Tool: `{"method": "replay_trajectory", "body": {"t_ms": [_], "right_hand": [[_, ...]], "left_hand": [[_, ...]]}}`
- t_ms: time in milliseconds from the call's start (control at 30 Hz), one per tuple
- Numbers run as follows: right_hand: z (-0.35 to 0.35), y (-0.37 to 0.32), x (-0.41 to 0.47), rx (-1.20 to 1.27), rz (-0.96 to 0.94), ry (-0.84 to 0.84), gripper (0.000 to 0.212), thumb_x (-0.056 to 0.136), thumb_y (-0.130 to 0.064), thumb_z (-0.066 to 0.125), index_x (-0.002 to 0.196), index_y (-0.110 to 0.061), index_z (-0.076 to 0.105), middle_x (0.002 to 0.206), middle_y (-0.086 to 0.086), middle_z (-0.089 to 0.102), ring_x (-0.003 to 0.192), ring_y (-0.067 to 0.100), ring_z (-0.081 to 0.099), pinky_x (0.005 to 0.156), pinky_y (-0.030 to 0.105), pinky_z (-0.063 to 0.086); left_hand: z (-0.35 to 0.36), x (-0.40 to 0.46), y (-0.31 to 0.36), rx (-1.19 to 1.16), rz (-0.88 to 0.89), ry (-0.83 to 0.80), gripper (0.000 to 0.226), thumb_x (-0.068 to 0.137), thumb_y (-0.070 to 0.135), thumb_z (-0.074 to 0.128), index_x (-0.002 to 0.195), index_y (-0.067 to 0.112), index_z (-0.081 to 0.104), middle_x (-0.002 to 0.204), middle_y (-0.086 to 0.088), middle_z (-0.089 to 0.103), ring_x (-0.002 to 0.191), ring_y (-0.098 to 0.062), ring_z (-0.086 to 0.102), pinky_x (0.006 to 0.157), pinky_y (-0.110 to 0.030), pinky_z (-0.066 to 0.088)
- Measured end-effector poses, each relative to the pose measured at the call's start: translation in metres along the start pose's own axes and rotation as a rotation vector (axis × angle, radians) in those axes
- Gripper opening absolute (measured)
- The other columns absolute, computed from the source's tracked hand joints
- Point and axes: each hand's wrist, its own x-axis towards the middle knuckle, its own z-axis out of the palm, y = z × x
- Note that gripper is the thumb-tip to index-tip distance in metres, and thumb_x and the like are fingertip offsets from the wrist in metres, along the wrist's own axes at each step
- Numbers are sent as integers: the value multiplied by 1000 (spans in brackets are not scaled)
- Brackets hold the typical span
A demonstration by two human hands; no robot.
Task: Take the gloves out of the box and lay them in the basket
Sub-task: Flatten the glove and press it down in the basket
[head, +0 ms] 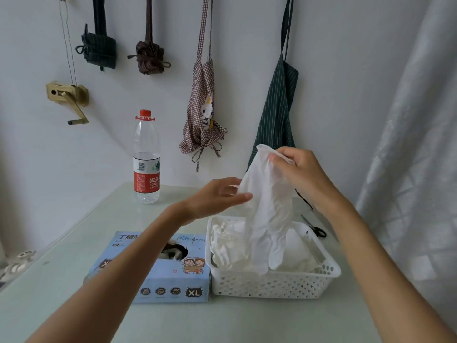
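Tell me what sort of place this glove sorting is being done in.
Probably a home utility or kitchen corner rather than a workshop. Aprons hang on the white wall, a water bottle stands on a glass-topped table, and a sheer curtain hangs at the right.

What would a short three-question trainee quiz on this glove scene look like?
1. True or false: the basket already holds gloves.
2. Which hand pinches the top of the hanging glove? A) left hand B) right hand
3. What stands behind the box, near the wall?

Key: 1 true. 2 B; the left hand only touches the glove's edge. 3 the bottle.
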Motion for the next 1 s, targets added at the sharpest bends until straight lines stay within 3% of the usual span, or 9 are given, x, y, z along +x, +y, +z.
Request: {"method": "replay_trajectory", "body": {"t_ms": [100, 167, 300, 500, 633, 700, 800, 933, 1000], "right_hand": [[-10, 0, 3, 54, 56, 61, 32, 93, -27, 52, 90, 4, 61, 72, 13, 51, 68, 20, 47, 66, 30, 36], [-15, 0, 3, 48, 69, 73, 34, 92, -28, 53, 91, 6, 61, 71, 14, 50, 66, 18, 45, 64, 29, 36], [-5, -14, -4, 77, 19, 40, 32, 90, -29, 54, 88, 0, 64, 79, 27, 58, 66, 21, 50, 62, 36, 43], [20, -19, -3, 182, -6, 147, 35, 92, -21, 53, 80, 12, 52, 62, 8, 34, 57, 15, 31, 56, 27, 26], [28, 39, -14, 173, 188, 229, 34, 89, -17, 54, 70, 11, 48, 60, 6, 32, 57, 14, 30, 56, 27, 24], [30, 79, -27, 95, 297, 249, 40, 89, -14, 54, 54, -5, 36, 52, -1, 27, 50, 11, 25, 50, 26, 20], [32, 127, -48, -27, 397, 240, 43, 88, -9, 52, 55, -17, 25, 49, -2, 21, 49, 14, 20, 48, 28, 16], [31, 164, -62, -143, 463, 225, 39, 87, -8, 51, 55, -15, 31, 49, -1, 28, 49, 18, 25, 49, 30, 19], [30, 169, -63, -168, 458, 216, 31, 87, -10, 53, 58, -21, 48, 52, 2, 45, 50, 21, 41, 50, 29, 31]], "left_hand": [[-3, -2, -3, -67, -2, 106, 25, 90, 27, 61, 101, 6, 69, 98, -3, 73, 87, -8, 68, 78, -18, 52], [-10, -9, -3, -69, 7, 125, 24, 92, 27, 57, 99, 7, 70, 95, -6, 72, 84, -13, 66, 80, -23, 51], [-33, -25, 5, -5, 6, 180, 24, 97, 25, 45, 106, 14, 64, 106, -7, 68, 101, -21, 63, 93, -31, 48], [-61, -8, 25, 147, -60, 414, 22, 100, 15, 42, 100, 8, 63, 84, -2, 58, 74, -12, 50, 66, -20, 37], [-34, 34, 0, 371, -121, 301, 25, 98, 13, 47, 115, 3, 63, 99, -8, 63, 86, -17, 54, 73, -23, 40], [-7, 57, -28, 445, -162, 213, 25, 96, 14, 50, 115, 7, 64, 111, -11, 65, 98, -23, 59, 80, -25, 43], [29, 83, -62, 465, -191, 136, 19, 93, 13, 55, 106, 16, 69, 108, -9, 68, 100, -24, 62, 83, -28, 46], [52, 103, -83, 522, -199, 117, 18, 93, 15, 56, 104, 21, 68, 105, -2, 69, 99, -20, 62, 83, -29, 46], [58, 108, -86, 508, -176, 185, 18, 94, 16, 55, 104, 21, 68, 104, -1, 69, 98, -21, 62, 84, -31, 48]]}}
